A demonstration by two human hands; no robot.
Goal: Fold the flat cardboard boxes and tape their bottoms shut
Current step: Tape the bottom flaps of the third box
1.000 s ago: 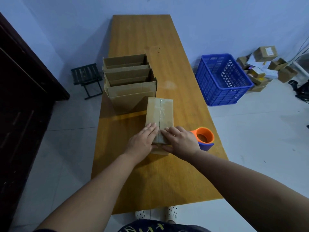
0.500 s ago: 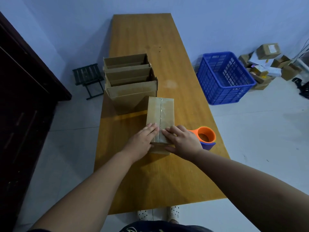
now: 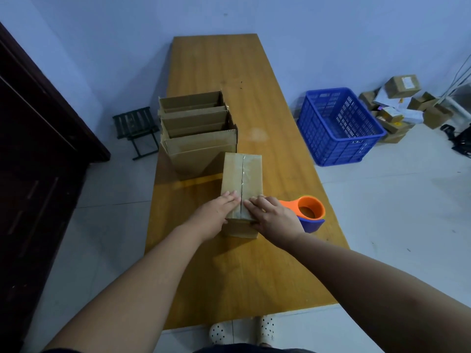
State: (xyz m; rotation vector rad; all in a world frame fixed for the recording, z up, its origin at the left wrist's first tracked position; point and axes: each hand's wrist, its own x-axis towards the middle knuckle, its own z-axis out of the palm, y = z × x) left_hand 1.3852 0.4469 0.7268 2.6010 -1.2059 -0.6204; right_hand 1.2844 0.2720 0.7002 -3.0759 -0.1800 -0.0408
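Note:
A small brown cardboard box [image 3: 242, 174] stands bottom-up on the long wooden table [image 3: 229, 271], with clear tape running along its centre seam. My left hand [image 3: 216, 212] lies flat on the box's near left part, fingers straight. My right hand [image 3: 270, 215] presses flat on the near right part, fingers pointing at the seam. An orange and blue tape dispenser [image 3: 308, 211] lies on the table just right of my right hand. Three folded boxes [image 3: 196, 128] stand open-topped in a row behind the taped one.
A blue plastic crate [image 3: 339, 126] sits on the floor right of the table, with a heap of small parcels [image 3: 400, 103] beyond it. A small dark stool [image 3: 135, 128] stands left of the table, and a dark wooden cabinet [image 3: 33, 161] fills the left side.
Both hands stay pressed on the near end of the taped box. The camera has tilted slightly; nothing on the table has moved.

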